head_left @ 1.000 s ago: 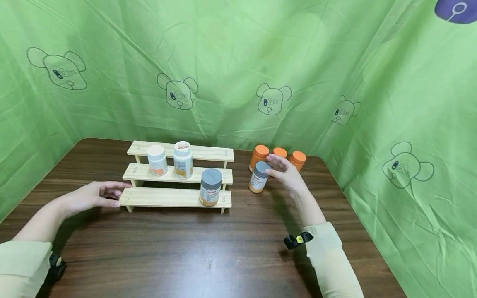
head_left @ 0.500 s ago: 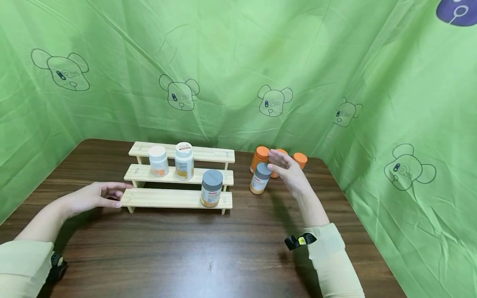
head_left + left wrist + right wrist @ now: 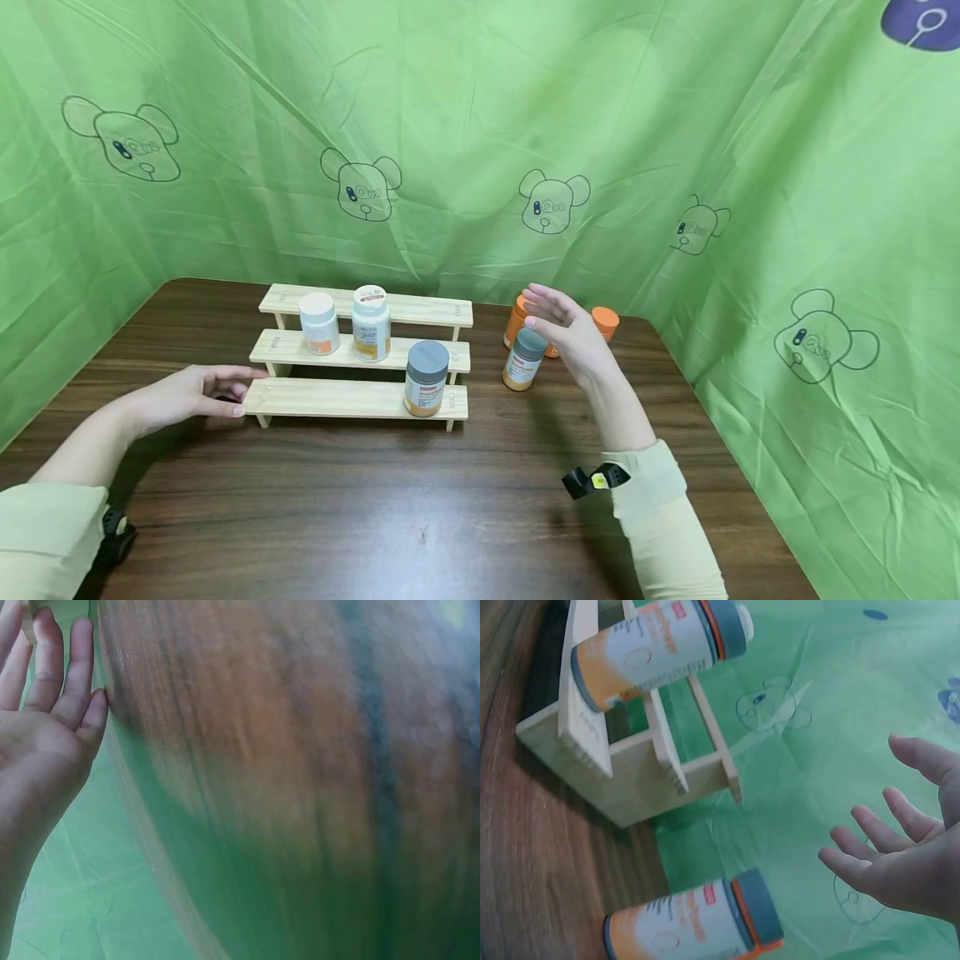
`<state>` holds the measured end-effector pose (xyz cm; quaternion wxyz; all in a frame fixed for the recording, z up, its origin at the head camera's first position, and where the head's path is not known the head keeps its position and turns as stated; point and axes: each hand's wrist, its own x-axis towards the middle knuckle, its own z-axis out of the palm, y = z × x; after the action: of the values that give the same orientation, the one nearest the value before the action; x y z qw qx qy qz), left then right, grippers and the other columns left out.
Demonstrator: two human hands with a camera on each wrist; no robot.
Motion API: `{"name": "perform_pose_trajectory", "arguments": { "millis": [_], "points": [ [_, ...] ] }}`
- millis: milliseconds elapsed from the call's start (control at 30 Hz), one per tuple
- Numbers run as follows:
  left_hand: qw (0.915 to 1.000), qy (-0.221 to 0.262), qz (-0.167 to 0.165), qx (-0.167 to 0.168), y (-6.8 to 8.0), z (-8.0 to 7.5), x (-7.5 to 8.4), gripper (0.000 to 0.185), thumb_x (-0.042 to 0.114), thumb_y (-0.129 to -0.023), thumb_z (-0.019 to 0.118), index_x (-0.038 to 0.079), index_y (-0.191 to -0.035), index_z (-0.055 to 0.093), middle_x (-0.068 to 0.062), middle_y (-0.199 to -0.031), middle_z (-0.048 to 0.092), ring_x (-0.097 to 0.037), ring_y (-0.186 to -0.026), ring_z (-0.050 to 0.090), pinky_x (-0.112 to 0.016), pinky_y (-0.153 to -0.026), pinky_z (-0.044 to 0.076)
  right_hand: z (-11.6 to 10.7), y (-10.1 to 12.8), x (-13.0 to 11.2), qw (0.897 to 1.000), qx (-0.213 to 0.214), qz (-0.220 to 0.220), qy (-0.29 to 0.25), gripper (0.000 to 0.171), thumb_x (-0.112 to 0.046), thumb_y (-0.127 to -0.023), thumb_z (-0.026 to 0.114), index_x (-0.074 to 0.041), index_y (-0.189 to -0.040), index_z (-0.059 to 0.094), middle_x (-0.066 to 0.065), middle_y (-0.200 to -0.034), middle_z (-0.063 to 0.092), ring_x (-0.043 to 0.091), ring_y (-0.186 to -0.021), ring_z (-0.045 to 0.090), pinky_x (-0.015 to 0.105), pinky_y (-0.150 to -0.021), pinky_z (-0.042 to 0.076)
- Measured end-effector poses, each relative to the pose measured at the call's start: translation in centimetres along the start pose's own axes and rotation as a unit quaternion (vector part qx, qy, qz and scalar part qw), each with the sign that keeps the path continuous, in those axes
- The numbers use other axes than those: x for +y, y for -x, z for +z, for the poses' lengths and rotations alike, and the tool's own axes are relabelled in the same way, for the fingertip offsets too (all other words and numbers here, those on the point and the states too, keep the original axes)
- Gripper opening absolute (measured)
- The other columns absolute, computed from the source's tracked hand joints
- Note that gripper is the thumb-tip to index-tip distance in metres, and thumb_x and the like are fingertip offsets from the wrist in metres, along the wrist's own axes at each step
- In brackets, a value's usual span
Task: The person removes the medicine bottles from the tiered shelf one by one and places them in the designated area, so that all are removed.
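Note:
On the left, my left hand holds the end of the lowest step of a three-step wooden display rack, thumb at the front edge and index finger behind. In the left wrist view that hand has its other fingers extended. My right hand is raised over a grey-lidded supplement bottle standing on the table. Its fingers are spread and hold nothing; the right wrist view shows this hand apart from the bottle. Another grey-lidded bottle stands on the lowest step's right end.
Two white bottles, one shorter and one taller, stand on the middle step. Behind my right hand are orange bottles, partly hidden, one with its orange lid showing. Green cloth surrounds the wooden table.
My right hand has risen and shifted slightly left, from beside the grey-lidded bottle to over it. That bottle has stayed put, and so have my left hand and the rack.

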<state>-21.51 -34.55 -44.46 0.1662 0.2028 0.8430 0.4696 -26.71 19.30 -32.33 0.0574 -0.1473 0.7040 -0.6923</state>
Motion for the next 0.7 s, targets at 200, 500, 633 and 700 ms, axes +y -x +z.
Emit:
{"name": "perform_pose_trajectory", "arguments": {
  "millis": [200, 500, 633, 700],
  "points": [
    [1.0, -0.004, -0.001, 0.002, 0.0, 0.0, -0.2, 0.058, 0.011, -0.088, 0.065, -0.001, -0.139, 0.041, -0.009, -0.106, 0.064, -0.007, -0.093, 0.061, -0.02, -0.076, 0.047, 1.4, -0.3, -0.8, 1.0, -0.009, -0.018, -0.001, 0.052, -0.007, -0.088, 0.065, -0.016, -0.136, 0.049, 0.003, -0.138, 0.05, 0.026, -0.131, 0.042, 0.042, -0.108, 0.031],
    [0.9999, -0.005, -0.009, 0.001, 0.0, -0.1, -0.3, 0.059, 0.013, -0.088, 0.066, 0.001, -0.14, 0.041, -0.01, -0.106, 0.064, -0.007, -0.094, 0.06, -0.021, -0.076, 0.046, 3.9, -0.7, -1.9, 0.999, -0.017, -0.03, -0.013, 0.053, -0.009, -0.086, 0.069, -0.016, -0.135, 0.05, 0.008, -0.14, 0.048, 0.03, -0.131, 0.042, 0.042, -0.105, 0.036],
    [0.9999, -0.01, -0.007, 0.002, 0.0, -0.1, -0.2, 0.058, 0.011, -0.088, 0.065, 0.0, -0.14, 0.04, -0.01, -0.106, 0.064, -0.006, -0.093, 0.06, -0.021, -0.076, 0.047, 5.0, -0.9, -2.3, 0.999, -0.026, -0.035, -0.01, 0.053, -0.009, -0.085, 0.069, -0.017, -0.135, 0.05, 0.009, -0.142, 0.047, 0.029, -0.13, 0.043, 0.041, -0.104, 0.037],
    [0.9999, -0.011, -0.007, 0.003, -0.1, -0.1, -0.1, 0.058, 0.011, -0.088, 0.065, 0.0, -0.139, 0.041, -0.01, -0.107, 0.064, -0.006, -0.093, 0.06, -0.021, -0.075, 0.047, 5.5, -1.1, -2.4, 0.999, -0.031, -0.034, -0.008, 0.053, -0.009, -0.085, 0.068, -0.017, -0.134, 0.051, 0.007, -0.14, 0.049, 0.028, -0.129, 0.044, 0.041, -0.104, 0.037]
  ]
}}
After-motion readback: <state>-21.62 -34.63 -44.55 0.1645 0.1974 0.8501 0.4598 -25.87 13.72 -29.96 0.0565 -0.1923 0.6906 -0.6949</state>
